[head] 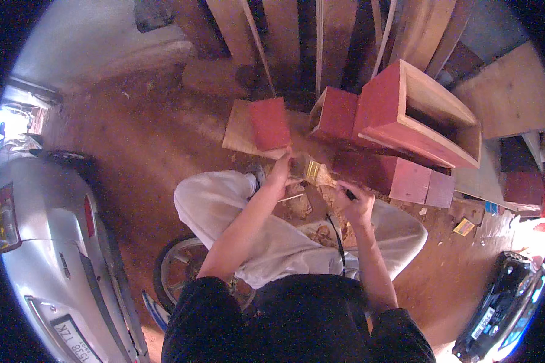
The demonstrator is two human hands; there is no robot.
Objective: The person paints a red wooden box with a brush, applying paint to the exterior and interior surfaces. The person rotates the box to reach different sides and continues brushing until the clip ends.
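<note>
My right hand point(357, 202) holds a flat paintbrush point(314, 171) by its handle. Its ferrule is gold-coloured, and the bristles point left, blurred. My left hand point(282, 174) grips the near lower edge of a wooden piece point(270, 125) with a red-painted face. Behind and left of that face shows bare tan wood point(237, 125); whether both belong to one piece I cannot tell. The bristles are close beside my left hand, and contact is unclear. Below the hands, between my crossed legs, lie wood scraps and shavings point(299, 204) on the ground.
Right of the hands stand a large red-sided wooden box point(440, 118), a smaller red box point(338, 111) and reddish blocks point(410, 181). Upright planks point(281, 36) lean at the back. A silver car point(50, 227) is left, a wheel point(181, 263) behind my leg, a dark vehicle point(499, 304) right.
</note>
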